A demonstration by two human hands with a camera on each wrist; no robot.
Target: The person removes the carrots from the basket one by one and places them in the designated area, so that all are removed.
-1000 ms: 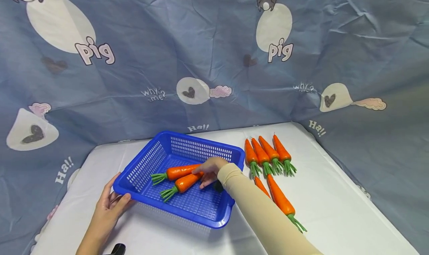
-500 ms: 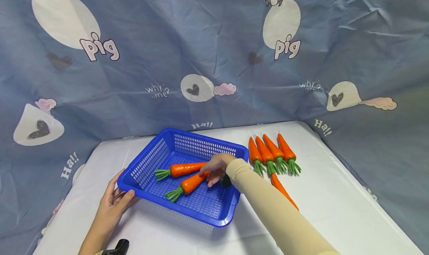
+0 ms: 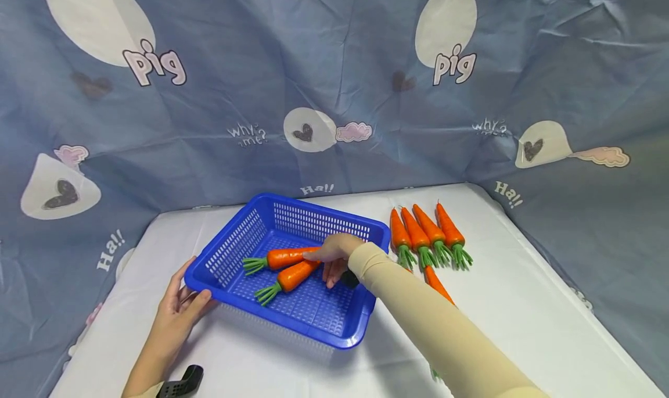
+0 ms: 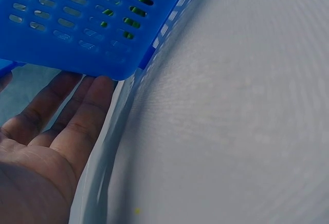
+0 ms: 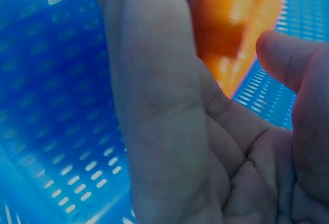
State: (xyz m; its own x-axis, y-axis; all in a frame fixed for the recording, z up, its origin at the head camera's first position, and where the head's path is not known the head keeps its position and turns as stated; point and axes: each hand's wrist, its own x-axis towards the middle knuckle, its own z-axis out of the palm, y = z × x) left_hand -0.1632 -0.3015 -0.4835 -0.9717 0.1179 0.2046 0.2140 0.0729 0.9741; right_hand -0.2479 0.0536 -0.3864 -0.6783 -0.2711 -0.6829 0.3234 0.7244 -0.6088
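A blue plastic basket (image 3: 298,329) with slotted walls stands on the table, turned at an angle. Its left corner is gripped by my left hand (image 3: 175,314), thumb at the rim. In the left wrist view, the fingers (image 4: 85,111) reach to the basket's underside. Two orange carrots with green stalks lie in the basket, one farther back (image 3: 282,258) and one nearer (image 3: 294,276). Over their tips is my right hand (image 3: 334,257), thumb spread toward the back carrot, other fingers pointing down. The right wrist view shows the carrots (image 5: 223,18) beyond the thumb and fingers.
Right of the basket, several carrots (image 3: 418,235) lie in a row, stalks toward me. Another carrot (image 3: 438,284) lies in front of them, partly hidden by the right sleeve (image 3: 423,322). A blue cloth (image 3: 324,67) with pig prints hangs behind the white table (image 3: 533,328).
The thumb of my right hand has spread away from its fingers, leftward over the back carrot. The nearer carrot has shifted slightly. My left hand stays at the basket's corner.
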